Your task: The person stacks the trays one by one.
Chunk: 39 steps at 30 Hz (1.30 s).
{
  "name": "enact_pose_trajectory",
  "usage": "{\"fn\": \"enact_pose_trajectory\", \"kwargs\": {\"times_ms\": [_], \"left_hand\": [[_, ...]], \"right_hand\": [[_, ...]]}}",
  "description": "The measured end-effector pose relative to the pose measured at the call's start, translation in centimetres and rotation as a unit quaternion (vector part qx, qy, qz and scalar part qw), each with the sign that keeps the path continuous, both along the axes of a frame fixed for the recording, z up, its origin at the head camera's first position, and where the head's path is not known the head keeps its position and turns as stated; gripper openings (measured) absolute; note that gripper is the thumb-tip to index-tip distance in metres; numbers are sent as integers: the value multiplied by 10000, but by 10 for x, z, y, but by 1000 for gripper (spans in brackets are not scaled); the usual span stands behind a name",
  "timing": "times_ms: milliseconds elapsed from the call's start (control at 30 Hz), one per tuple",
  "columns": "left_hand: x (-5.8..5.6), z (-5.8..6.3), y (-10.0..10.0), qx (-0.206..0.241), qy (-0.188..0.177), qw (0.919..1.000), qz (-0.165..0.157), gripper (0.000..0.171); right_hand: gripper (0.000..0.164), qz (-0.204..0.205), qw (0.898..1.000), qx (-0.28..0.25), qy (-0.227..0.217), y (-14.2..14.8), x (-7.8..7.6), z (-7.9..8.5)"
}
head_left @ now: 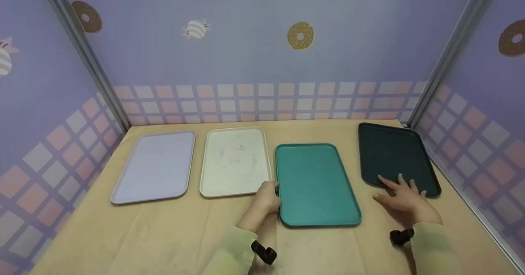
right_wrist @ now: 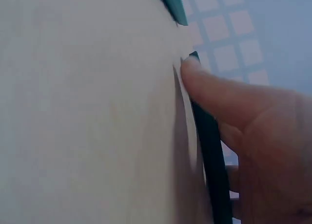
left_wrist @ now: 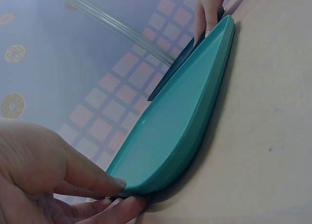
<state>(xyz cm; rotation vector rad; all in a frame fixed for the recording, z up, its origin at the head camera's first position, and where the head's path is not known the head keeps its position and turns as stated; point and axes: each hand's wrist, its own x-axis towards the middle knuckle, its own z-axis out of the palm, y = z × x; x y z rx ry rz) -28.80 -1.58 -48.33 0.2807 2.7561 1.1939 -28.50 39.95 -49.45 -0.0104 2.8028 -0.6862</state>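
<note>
Head view: the teal tray (head_left: 318,185) is pinched at its left edge by the left hand (head_left: 267,199). Right of this tray, a dark green tray (head_left: 393,156) is touched by the right hand (head_left: 406,203), fingers spread, unclenched; left of it, a smudged cream tray (head_left: 236,162) and a lavender tray (head_left: 158,166) are seen.

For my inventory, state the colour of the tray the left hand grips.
The tray is teal green, seen best in the head view.
</note>
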Motion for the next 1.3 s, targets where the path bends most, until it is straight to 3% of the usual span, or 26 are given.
{"fn": "enact_pose_trajectory", "kwargs": {"times_ms": [333,700,800,933,1000,1167,1300], "left_hand": [[1,1,0,-58,-171,9998,116,59],[4,2,3,-109,10,9999,108,52],[4,3,2,-124,34,9999,49,41],[7,7,3,-86,-162,9998,35,38],[9,10,4,-90,-329,9994,60,47],[17,22,14,-609,-612,9963,-10,63],[25,30,27,-1068,-627,9923,-90,73]], "right_hand": [[101,258,9988,230,-336,-5,15,8],[106,528,9963,438,-512,-7,46,11],[105,577,9961,452,-487,-9,56,11],[104,595,9963,387,-481,-10,69,10],[103,591,9965,339,-490,-9,74,10],[102,599,9963,354,-506,-10,78,12],[100,673,9959,421,-434,-9,78,15]]}}
